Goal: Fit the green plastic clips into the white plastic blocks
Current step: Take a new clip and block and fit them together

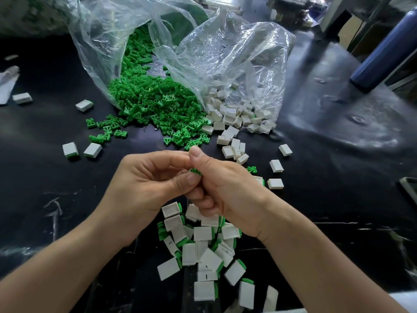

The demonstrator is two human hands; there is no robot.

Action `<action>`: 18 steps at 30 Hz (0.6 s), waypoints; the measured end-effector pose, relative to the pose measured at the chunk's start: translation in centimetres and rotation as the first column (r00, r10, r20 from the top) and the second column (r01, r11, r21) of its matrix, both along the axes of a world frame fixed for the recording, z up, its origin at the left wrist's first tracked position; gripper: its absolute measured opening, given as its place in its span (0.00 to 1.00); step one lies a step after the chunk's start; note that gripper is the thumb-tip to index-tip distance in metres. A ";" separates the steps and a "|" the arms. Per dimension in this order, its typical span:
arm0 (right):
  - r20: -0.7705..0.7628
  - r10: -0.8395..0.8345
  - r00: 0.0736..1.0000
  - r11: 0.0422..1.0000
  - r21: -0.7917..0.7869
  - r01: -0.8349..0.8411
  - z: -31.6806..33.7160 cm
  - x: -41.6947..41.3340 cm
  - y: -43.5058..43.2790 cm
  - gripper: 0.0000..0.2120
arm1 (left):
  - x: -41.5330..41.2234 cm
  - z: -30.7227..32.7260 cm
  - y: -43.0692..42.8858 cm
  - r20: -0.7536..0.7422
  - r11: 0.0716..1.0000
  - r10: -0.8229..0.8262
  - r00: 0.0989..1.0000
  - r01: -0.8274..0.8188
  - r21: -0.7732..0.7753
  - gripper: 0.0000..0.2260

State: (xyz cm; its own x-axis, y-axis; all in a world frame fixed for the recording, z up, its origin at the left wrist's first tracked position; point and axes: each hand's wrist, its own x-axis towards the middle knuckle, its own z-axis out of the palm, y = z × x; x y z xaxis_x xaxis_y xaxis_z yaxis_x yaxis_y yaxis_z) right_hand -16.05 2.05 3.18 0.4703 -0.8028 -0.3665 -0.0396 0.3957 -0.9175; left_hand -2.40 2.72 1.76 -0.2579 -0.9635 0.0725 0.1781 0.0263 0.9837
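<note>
Both hands meet at the centre of the frame. The left hand (pixel 144 188) and the right hand (pixel 225 195) have their fingers curled and together pinch one green clip (pixel 195 171) above the tabletop (pixel 338 199). Whether the right hand's curled fingers also hide a block I cannot tell. This looks like the step of turning a clip to the right way round before seating it. The next move probably calls for a white block held with its open side toward the clip, then a straight push. Counted: one clip in hand. The heap of green clips (pixel 153 102) spilling from the left clear bag (pixel 97 41) at upper centre holds far too many to number. Dozens of empty white blocks (pixel 230 116) lie at the mouth of the right clear bag (pixel 237 53). The pile of fitted blocks (pixel 203 233) at lower centre has roughly twenty pieces. About eight more blocks lie scattered singly to the left and right.
</note>
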 end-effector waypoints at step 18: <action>-0.050 0.025 0.998 0.998 -0.062 -0.028 -0.1 -0.5 -0.3 0.19 | 0.1 0.5 0.0 -0.040 0.997 0.028 0.999 -0.025 0.073 0.07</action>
State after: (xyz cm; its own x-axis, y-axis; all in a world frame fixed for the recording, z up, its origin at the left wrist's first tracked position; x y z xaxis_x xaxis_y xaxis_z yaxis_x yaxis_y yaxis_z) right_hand -16.54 1.72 3.05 0.4743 -0.8124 -0.3392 -0.0954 0.3357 -0.9371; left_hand -2.31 2.68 2.30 -0.2301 -0.9731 0.0118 0.2181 -0.0398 0.9751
